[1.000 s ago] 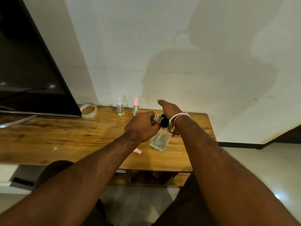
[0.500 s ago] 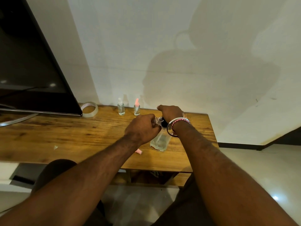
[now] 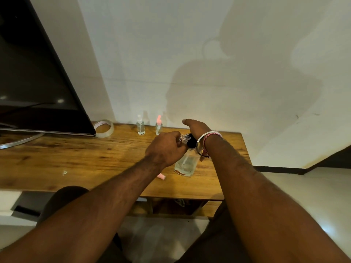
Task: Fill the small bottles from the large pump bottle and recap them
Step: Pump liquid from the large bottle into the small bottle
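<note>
The large clear pump bottle [image 3: 187,165] stands on the wooden table [image 3: 76,158], its black pump head [image 3: 191,142] between my hands. My left hand [image 3: 164,149] grips a small clear uncapped bottle [image 3: 183,138], held up against the pump's nozzle. My right hand [image 3: 196,127] hovers over the pump head with fingers stretched out flat; whether it touches the head is hidden. A pink cap [image 3: 161,176] lies on the table below my left wrist. Two small bottles stand by the wall, one white-capped [image 3: 140,126] and one pink-capped [image 3: 158,126].
A dark TV screen [image 3: 34,82] on a curved stand fills the left end of the table. A roll of clear tape [image 3: 103,128] lies beside it. A small pale scrap [image 3: 64,172] sits on the wood. The table's right edge is just past my right wrist.
My right hand dipped onto the pump head half a second ago and has come back up with fingers extended. My left hand kept the small bottle at the nozzle.
</note>
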Demonstrator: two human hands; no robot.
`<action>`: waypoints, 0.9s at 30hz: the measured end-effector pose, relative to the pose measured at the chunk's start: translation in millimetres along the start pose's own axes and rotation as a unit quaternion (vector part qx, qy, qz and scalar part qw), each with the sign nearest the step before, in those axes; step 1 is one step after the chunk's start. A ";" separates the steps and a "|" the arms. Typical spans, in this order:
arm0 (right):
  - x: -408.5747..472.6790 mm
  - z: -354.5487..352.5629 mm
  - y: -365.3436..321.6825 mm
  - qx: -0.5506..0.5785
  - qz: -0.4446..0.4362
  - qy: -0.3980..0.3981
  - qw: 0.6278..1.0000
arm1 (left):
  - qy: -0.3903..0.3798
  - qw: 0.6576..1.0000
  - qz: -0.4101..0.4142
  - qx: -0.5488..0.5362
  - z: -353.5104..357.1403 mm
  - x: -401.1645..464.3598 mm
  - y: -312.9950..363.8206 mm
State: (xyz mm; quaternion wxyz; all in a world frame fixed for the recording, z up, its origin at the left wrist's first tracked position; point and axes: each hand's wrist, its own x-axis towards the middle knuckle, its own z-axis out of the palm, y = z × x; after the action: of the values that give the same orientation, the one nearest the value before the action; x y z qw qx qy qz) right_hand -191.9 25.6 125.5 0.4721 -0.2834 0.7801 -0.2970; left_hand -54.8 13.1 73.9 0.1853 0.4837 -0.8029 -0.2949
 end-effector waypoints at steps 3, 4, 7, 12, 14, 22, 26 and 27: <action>3.1 2.8 1.6 0.001 -0.010 0.012 1.000 | -0.001 1.000 -0.001 -0.003 2.6 -0.9 -0.8; 5.3 3.1 2.7 -0.002 -0.022 0.017 1.000 | 0.000 1.000 -0.001 -0.005 3.3 -0.7 -0.6; 7.5 2.7 4.2 -0.036 -0.066 0.028 0.997 | -0.001 1.000 0.003 -0.008 5.5 0.0 -1.7; 17.6 4.1 4.6 -0.088 -0.071 0.028 0.993 | -0.002 1.000 0.003 -0.001 6.5 -0.8 -2.8; 20.5 4.4 5.3 -0.105 -0.073 0.035 0.991 | -0.002 1.000 0.001 -0.004 7.0 -1.4 -2.4; 23.2 6.4 5.5 -0.153 -0.081 0.066 0.983 | 0.000 1.000 -0.004 0.002 6.5 -1.8 -2.7; 21.3 6.9 4.9 -0.150 -0.072 0.072 0.983 | -0.007 1.000 -0.001 0.016 4.8 -2.5 -3.0; 20.8 5.9 4.6 -0.144 -0.070 0.069 0.985 | -0.009 1.000 0.000 0.016 4.1 -2.6 -2.2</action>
State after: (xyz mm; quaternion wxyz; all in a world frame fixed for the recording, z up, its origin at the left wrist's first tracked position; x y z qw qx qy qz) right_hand -195.5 12.4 108.1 0.3493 -0.3810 0.8239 -0.2326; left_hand -54.5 15.8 69.3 0.1699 0.4838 -0.8093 -0.2865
